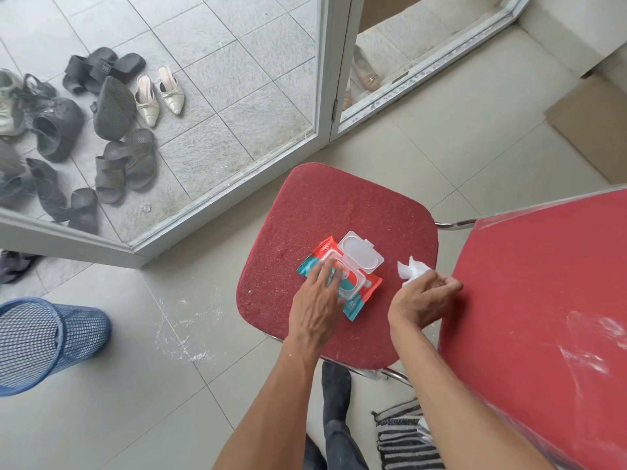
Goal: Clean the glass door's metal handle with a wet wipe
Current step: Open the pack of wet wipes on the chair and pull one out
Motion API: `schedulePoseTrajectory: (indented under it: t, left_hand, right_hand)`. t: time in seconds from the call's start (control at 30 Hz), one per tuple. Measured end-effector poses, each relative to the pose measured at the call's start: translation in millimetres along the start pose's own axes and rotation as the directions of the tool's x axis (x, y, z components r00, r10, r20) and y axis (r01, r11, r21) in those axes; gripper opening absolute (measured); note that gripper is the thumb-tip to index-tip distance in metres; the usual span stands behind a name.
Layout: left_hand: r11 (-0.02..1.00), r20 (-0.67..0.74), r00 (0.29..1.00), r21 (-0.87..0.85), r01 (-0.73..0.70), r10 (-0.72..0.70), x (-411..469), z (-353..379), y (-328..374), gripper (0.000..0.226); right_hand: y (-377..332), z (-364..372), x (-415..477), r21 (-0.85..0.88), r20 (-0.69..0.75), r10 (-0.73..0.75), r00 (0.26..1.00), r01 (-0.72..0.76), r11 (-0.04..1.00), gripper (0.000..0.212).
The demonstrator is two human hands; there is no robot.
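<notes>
A red and teal wet wipe pack (356, 300) lies on a red chair seat (322, 212), its white plastic lid (361, 254) flipped open. My left hand (317, 300) rests flat on the pack, fingers spread over its opening. My right hand (422, 298) is just right of the pack, closed on a crumpled white wet wipe (410, 270) that sticks up from the fingers. The glass door (210, 96) stands beyond the chair in its pale metal frame (330, 79). Its handle is out of view.
A second red chair surface (543, 300) wrapped in clear plastic is at the right. A blue mesh bin (44, 340) stands on the tiled floor at the left. Several sandals and shoes (112, 130) lie outside the glass. Cardboard (593, 123) lies at the far right.
</notes>
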State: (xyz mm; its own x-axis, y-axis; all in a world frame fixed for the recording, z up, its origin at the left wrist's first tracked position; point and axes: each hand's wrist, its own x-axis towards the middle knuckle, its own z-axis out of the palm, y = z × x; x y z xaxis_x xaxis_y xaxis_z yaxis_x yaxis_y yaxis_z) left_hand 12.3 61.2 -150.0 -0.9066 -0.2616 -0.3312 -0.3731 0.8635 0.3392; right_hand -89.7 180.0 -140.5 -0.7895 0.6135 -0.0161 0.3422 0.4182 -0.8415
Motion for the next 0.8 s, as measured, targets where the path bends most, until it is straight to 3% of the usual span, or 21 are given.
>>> schedulePoseTrajectory:
  t: [0.17,0.5,0.67,0.8]
  left_hand:
    - [0.99,0.129,0.989,0.115,-0.087,0.072,-9.9,14.2,-11.0,0.085]
    - [0.971,0.191,0.982,0.234,-0.055,0.01,-8.6,15.8,-9.0,0.099]
    - [0.96,0.199,0.98,0.276,-0.036,-0.021,-7.8,15.8,-4.2,0.099]
    - [0.964,0.23,0.973,0.26,-0.049,-0.012,-9.1,18.2,-2.6,0.094]
  right_hand:
    - [14.3,-5.5,-3.7,-0.035,0.13,-0.095,0.987,0.1,0.994,0.017]
    - [4.2,-1.7,-8.0,-0.064,0.217,-0.175,0.96,0.192,0.979,0.009]
    - [-7.5,-0.4,-9.3,-0.024,0.307,-0.307,0.901,0.33,0.944,0.007]
    - [-9.6,8.3,-9.0,-0.054,0.394,-0.239,0.887,0.282,0.958,0.014]
